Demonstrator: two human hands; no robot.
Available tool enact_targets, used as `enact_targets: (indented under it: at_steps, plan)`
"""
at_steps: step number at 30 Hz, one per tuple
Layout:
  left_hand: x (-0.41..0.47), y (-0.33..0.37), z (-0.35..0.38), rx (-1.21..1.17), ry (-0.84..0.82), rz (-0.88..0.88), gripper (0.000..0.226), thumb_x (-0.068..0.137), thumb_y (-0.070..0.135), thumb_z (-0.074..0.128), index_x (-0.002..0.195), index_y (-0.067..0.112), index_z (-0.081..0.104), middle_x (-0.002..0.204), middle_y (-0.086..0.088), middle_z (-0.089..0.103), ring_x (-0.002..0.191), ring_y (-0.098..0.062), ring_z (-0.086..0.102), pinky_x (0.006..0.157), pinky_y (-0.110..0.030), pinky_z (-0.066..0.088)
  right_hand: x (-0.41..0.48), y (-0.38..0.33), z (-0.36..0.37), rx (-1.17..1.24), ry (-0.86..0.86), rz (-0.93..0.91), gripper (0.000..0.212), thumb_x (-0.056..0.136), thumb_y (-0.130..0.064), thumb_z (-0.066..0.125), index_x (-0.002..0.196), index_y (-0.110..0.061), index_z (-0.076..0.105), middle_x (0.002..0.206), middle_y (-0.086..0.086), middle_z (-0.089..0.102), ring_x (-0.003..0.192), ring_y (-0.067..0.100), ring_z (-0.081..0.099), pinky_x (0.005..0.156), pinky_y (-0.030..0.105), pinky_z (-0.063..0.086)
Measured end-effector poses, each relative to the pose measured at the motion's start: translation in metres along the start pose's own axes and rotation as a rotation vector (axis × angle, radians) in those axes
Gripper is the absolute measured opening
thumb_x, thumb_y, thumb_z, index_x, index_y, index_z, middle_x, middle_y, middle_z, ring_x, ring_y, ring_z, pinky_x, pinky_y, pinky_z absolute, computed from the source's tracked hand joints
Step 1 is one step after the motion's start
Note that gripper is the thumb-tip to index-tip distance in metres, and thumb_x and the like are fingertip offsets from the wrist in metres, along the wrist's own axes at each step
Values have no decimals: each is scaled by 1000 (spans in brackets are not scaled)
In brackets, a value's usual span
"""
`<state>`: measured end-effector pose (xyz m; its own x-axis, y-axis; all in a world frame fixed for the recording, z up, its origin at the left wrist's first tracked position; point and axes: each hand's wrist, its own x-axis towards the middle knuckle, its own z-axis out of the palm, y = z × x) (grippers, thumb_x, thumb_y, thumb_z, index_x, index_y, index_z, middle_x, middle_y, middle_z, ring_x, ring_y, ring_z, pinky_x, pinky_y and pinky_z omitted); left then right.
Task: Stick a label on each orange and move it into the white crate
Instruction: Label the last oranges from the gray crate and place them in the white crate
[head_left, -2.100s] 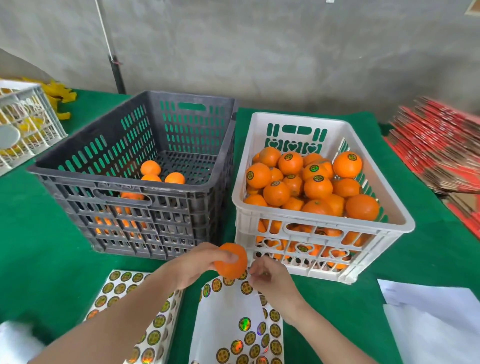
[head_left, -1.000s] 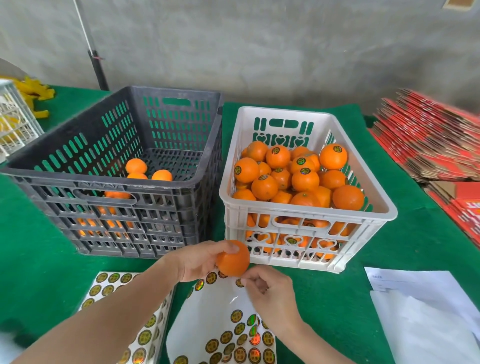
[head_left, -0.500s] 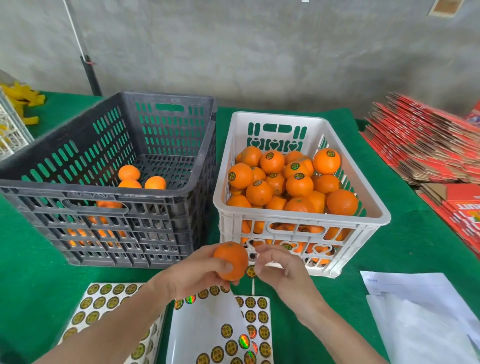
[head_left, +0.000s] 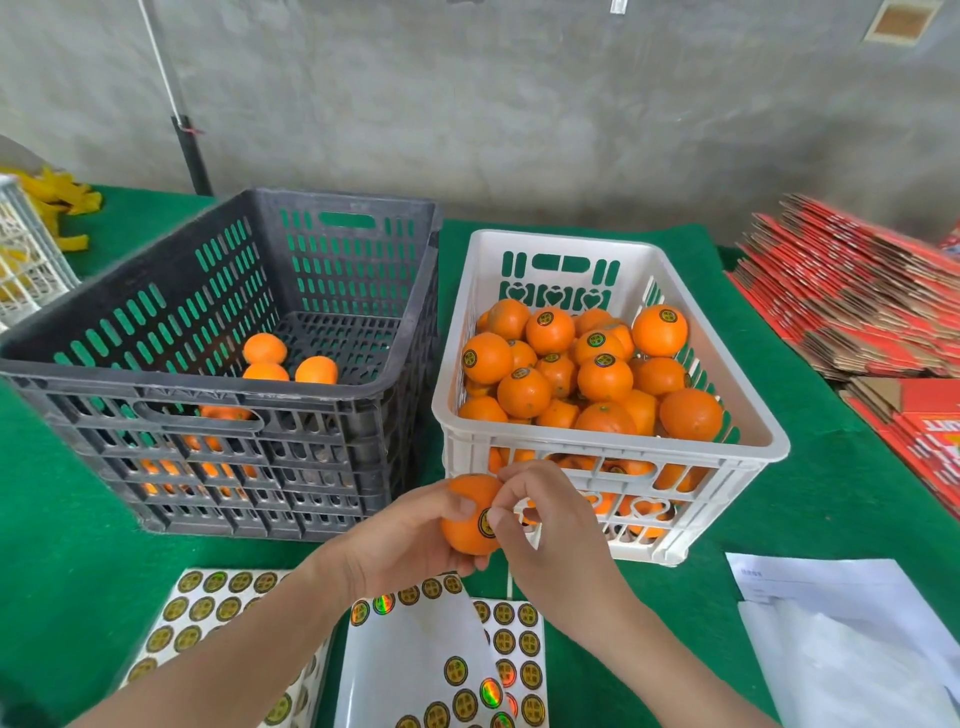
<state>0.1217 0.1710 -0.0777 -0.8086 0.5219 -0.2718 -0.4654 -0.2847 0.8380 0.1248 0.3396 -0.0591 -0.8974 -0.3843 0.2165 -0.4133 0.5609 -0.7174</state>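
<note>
A: How far along?

B: The dark crate (head_left: 223, 332) at ten o'clock is holding only a few bare oranges. The white crate (head_left: 613, 447) at one o'clock is sitting heaped, many labelled, so I'd judge it mostly done.

A: And this one?

B: The left hand (head_left: 405, 540) is gripping an orange (head_left: 462, 530) at the white crate's seven o'clock, not yet inside. The right hand (head_left: 550, 530) is pinching a label (head_left: 485, 525) onto it.
</note>
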Motion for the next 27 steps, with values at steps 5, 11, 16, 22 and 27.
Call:
enact_targets:
  at_steps: [5,11,16,22,27]
  plan:
    - [-3,-2,3,14,27,-6,68,65,33,70,128,18,50,106,-7,65,85,-21,55,72,-30,47,-5,2,5,99,55,22,32,89,-26,59,98,-48,38,104,-26,49,102,-10,45,79,12,45]
    - [-16,25,22,230,103,80,71,67,37,71,127,8,46,117,-23,60,99,-35,64,89,-45,51,-5,-10,-14,171,-106,-83,62,74,-51,65,122,-61,27,121,-39,36,115,-12,39,88,4,38]
    - [-20,101,17,1100,391,506,57,86,66,39,104,17,61,94,4,66,86,-8,63,71,-24,49,38,-25,-30,150,137,-201,61,68,-40,72,113,-55,34,116,-36,40,108,-11,42,83,2,36]
    - [14,139,-51,1600,805,18,54,97,39,45,142,10,34,145,-11,36,129,-29,42,104,-38,34,177,24,-69,-45,404,57,65,74,-15,76,129,-18,42,127,5,42,107,12,43,88,18,39]
    - [21,132,-59,1631,824,69,56,98,48,36,144,16,29,142,-7,44,119,-25,51,90,-34,42,254,93,-90,-301,326,345,65,79,-4,66,135,-10,33,130,18,44,118,38,46,96,45,45]
